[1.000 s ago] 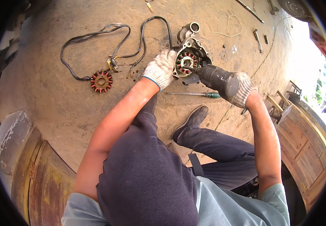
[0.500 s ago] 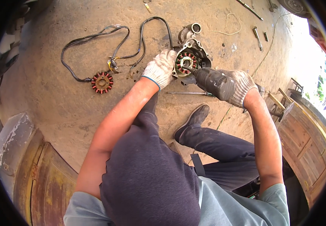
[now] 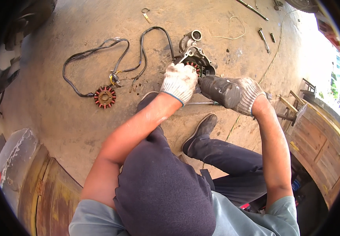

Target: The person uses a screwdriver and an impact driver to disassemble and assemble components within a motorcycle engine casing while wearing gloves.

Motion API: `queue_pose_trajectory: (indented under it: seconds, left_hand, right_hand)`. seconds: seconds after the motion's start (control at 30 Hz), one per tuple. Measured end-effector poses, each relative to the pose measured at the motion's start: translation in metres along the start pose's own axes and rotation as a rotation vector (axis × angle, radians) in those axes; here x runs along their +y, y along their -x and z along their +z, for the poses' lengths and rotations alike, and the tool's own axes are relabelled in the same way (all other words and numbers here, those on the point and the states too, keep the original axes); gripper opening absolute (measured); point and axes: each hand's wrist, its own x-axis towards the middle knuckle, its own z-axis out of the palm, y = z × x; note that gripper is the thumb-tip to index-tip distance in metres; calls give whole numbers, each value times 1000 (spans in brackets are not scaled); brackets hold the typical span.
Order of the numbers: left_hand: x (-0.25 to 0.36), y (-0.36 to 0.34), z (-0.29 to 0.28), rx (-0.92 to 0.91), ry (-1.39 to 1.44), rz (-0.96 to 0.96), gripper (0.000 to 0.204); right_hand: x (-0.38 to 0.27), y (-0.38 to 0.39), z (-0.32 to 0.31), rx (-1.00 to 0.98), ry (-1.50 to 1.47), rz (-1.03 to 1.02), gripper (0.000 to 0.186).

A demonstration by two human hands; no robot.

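Note:
My gloved left hand (image 3: 181, 81) lies over the left side of a metal engine cover (image 3: 201, 57), its curled fingers at the red-coiled stator (image 3: 191, 64) inside; what they grip is hidden. My gloved right hand (image 3: 249, 94) is shut on a dark cylindrical power tool (image 3: 219, 88), whose front points into the cover just right of my left fingers; its tip is hidden. A screwdriver (image 3: 201, 103) lies partly hidden beneath the tool. A second stator (image 3: 99, 97) lies at left, attached to looping black cables (image 3: 72, 58).
Metal rods (image 3: 252, 10), a socket wrench (image 3: 263, 39) and a pale cord (image 3: 242, 27) lie on the concrete floor (image 3: 79, 129). Wooden door-like panels (image 3: 319, 149) stand at both lower sides, with wooden stools (image 3: 290, 104) at right. My shoe (image 3: 201, 129) is below the cover.
My left hand has moved rightward from the cover's rim onto the stator inside. The right hand and tool sit slightly lower; the whole view has shifted, with floor items appearing lower and leftward.

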Motion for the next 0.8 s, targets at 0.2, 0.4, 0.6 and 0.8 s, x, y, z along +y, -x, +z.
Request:
queue_pose_trajectory:
  seconds: [0.2, 0.4, 0.6, 0.8]
  left_hand:
    - [15, 10, -16, 58, 137, -14, 17]
    - [64, -12, -5, -246, 796, -356, 78]
    - [66, -7, 7, -81, 759, -327, 78]
    - [55, -12, 11, -149, 858, -380, 74]
  right_hand:
    - [9, 30, -1, 119, -52, -70, 52]
    - [28, 39, 31, 277, 21, -57, 37]
    - [23, 28, 35, 320, -74, -47, 37]
    - [25, 12, 26, 164, -110, 77, 36]
